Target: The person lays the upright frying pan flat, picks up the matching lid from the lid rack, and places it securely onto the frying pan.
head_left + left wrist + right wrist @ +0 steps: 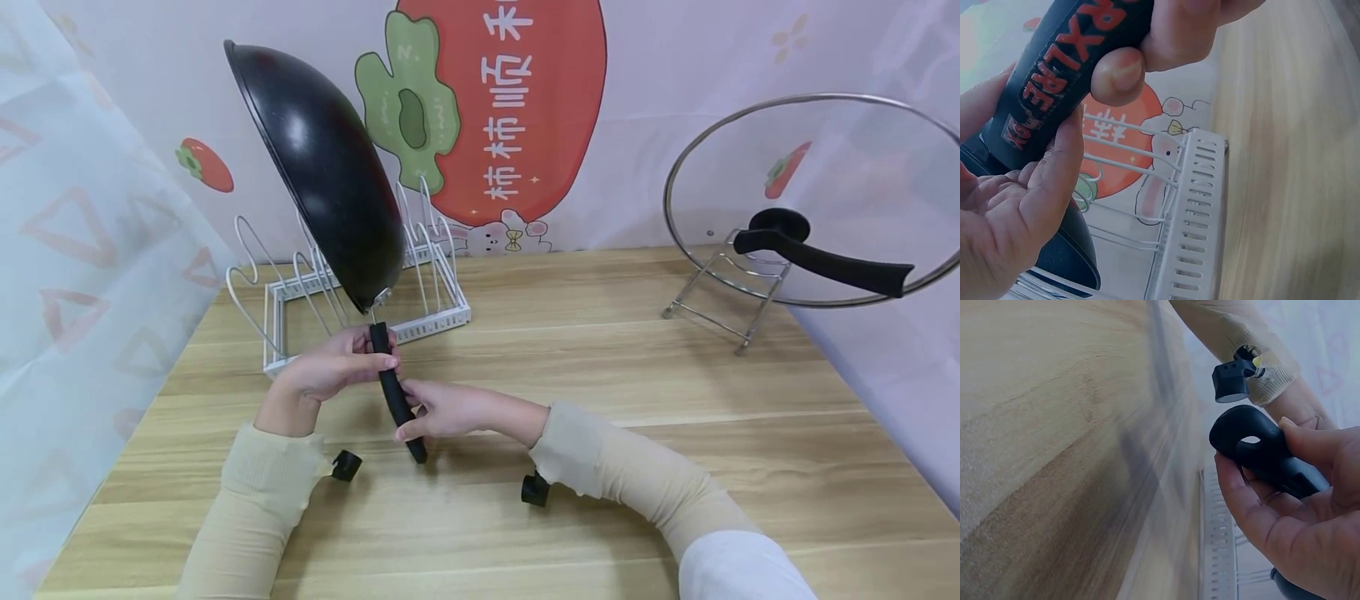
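A black, round-bottomed metal wok [322, 171] tilts on edge at a white wire rack [442, 322] on the pale wood-grain bench [600, 358], contact between them unclear. The left hand [341, 364] grips its slim black handle [394, 393] high, the right hand [450, 408] pinches it lower; this looks like positioning the wok, and the next move likely calls for controlled tilt.

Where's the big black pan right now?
In the head view, the black pan is left of centre, steeply tilted, overlapping part of the white rack; the left hand and right hand hold its handle.
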Action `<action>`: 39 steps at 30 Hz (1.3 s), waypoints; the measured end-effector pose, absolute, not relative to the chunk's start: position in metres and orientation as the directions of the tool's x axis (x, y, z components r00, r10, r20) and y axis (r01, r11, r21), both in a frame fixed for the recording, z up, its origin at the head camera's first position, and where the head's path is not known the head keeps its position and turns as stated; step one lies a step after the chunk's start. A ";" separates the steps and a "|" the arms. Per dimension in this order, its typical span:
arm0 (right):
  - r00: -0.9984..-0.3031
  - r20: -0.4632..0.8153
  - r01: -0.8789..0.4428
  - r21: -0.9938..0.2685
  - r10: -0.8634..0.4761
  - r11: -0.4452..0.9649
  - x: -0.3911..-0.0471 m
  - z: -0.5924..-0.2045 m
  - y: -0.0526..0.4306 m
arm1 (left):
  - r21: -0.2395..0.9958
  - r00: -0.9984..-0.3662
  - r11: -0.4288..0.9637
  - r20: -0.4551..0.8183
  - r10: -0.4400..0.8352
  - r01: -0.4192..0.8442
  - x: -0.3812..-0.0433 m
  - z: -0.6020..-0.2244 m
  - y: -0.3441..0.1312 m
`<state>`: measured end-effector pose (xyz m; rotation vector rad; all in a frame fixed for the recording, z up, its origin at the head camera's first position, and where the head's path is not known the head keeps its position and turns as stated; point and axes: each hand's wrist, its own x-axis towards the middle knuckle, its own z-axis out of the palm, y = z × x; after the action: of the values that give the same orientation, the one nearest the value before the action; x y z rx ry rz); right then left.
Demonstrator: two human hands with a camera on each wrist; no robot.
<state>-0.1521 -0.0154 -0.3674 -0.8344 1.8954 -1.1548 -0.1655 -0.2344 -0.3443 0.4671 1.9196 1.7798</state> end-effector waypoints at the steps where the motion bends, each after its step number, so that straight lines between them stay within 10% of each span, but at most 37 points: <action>1: -0.502 -0.259 -0.146 -0.915 -0.825 0.376 -0.152 -0.367 -0.015 | 0.993 -0.828 0.097 -0.111 0.549 -0.068 -0.165 -0.343 -0.234; 39: -0.465 -0.240 -0.120 -0.937 -0.852 0.329 -0.155 -0.346 0.001 | 0.999 -0.852 0.046 -0.027 0.522 -0.003 -0.158 -0.326 -0.218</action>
<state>-0.1553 0.0014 -0.3459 -0.8629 1.8187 -1.1930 -0.1584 -0.2184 -0.3258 0.5225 1.9481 1.8610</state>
